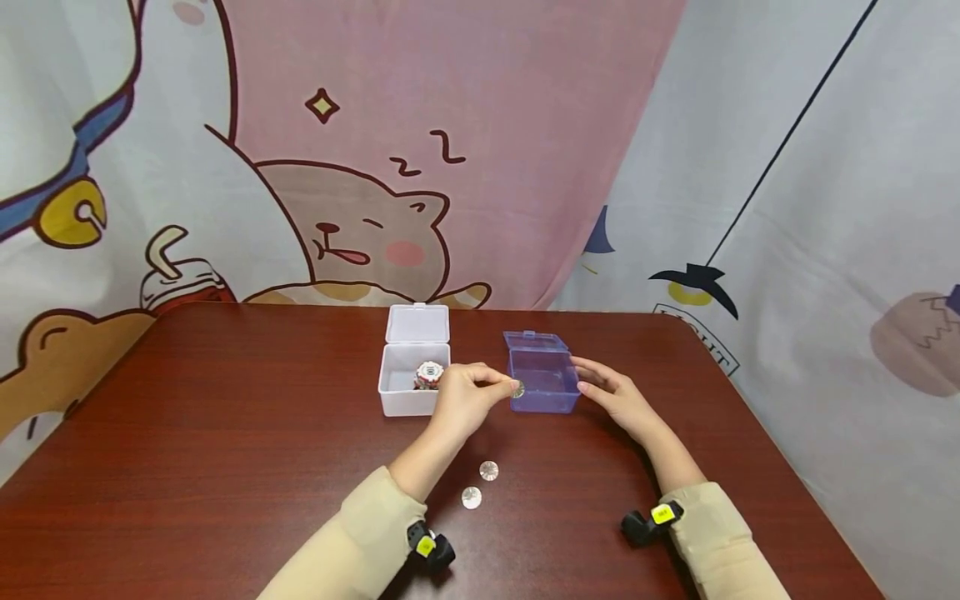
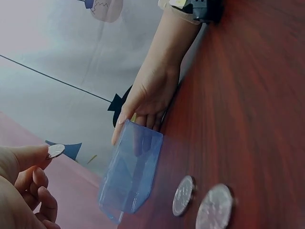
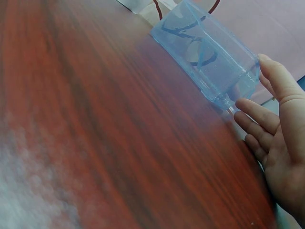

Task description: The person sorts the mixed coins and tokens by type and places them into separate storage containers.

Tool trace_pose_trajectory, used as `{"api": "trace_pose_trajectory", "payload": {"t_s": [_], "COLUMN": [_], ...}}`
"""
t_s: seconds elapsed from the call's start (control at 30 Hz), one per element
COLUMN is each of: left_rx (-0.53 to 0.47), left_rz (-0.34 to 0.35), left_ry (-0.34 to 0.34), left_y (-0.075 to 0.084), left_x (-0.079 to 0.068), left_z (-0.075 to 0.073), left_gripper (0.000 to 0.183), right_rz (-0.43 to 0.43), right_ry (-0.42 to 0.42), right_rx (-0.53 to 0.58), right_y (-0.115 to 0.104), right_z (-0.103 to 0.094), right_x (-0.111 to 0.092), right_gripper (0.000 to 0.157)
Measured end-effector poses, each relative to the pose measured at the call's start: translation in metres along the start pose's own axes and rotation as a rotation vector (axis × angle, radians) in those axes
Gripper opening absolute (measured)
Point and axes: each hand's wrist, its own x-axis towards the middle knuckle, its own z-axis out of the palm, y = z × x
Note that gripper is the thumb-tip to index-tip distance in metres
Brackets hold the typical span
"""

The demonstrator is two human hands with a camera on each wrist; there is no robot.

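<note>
In the head view my left hand (image 1: 461, 406) pinches a silver coin (image 1: 518, 389) between thumb and fingertips, at the left front edge of a translucent blue box (image 1: 544, 402). The left wrist view shows that coin (image 2: 56, 151) tilted at the fingertips, apart from the box. The box stands upright with its lid (image 1: 536, 341) swung back. My right hand (image 1: 621, 406) touches the box's right side, its thumb at the rim and its fingers fairly straight along the wall, as the right wrist view shows. Two more silver coins, one farther back (image 1: 489, 471) and one nearer (image 1: 471, 497), lie flat on the table.
A white box (image 1: 408, 405) with its lid raised stands left of the blue one, partly behind my left hand. Inside it sits a stack of white-and-red poker chips (image 1: 430, 374). The brown table (image 1: 225, 450) ends at a printed cloth (image 1: 525, 150) hanging behind it.
</note>
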Motion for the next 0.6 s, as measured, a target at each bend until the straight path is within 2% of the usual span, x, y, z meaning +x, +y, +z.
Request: {"api": "trace_pose_trajectory", "payload": {"t_s": [0.13,0.43,0.6], "left_rx": [-0.019,-0.094,-0.115], "left_rz": [-0.014,-0.137,-0.157], "left_ry": [0.032,0.108,0.151], "left_y": [-0.002,-0.012,-0.019], "left_x": [0.007,0.022,0.028], "left_z": [0.006,0.025,0.035], "left_gripper": [0.006,0.009,0.009], "right_rz": [-0.005,-0.022,-0.012], "right_ry": [0.007,0.008,0.014], "right_rx": [-0.015,0.007,0.009], "right_y": [0.003,0.004,0.006], "right_z": [0.000,0.001,0.000], "right_x": [0.001,0.001,0.002], "right_gripper": [0.044,0.044,0.044]}}
